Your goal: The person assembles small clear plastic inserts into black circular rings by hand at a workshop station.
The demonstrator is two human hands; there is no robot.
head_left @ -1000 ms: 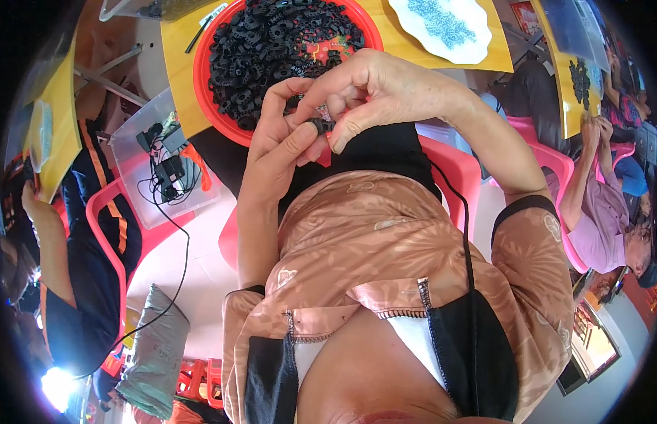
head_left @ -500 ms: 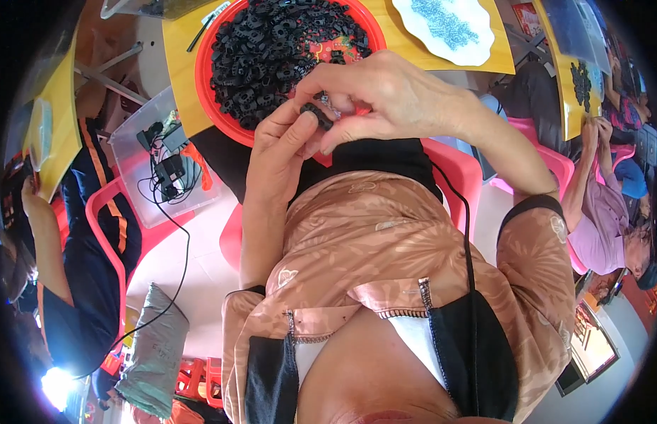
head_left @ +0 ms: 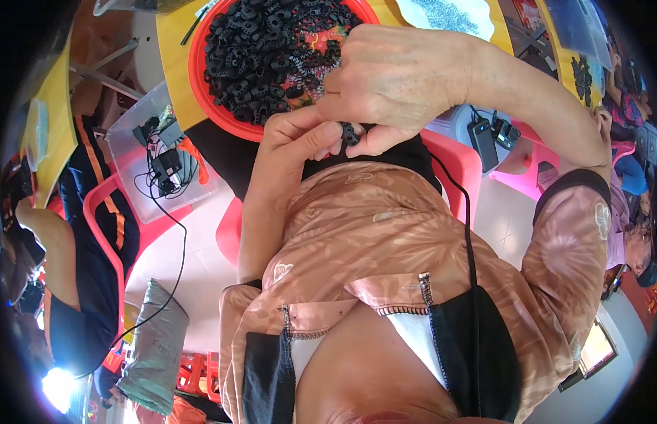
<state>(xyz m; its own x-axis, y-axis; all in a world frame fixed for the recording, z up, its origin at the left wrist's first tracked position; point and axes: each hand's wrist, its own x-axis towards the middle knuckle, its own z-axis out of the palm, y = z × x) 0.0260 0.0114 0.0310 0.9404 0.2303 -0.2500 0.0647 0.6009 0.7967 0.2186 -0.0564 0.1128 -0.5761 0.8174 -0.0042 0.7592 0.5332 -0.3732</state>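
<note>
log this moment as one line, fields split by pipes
left hand: pinching small black part | right hand: thumb at same part | ahead: red basin, black pieces | ahead right: white plate

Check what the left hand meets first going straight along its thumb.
The left hand would first meet the small black plastic part at its thumb tip, then probably the right hand; depth unclear.

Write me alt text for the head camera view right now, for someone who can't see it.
A person's left hand and right hand hold a small black part between them. Just beyond is a red basin heaped with black pieces, on a yellow table beside a white plate of pale blue bits.
</note>
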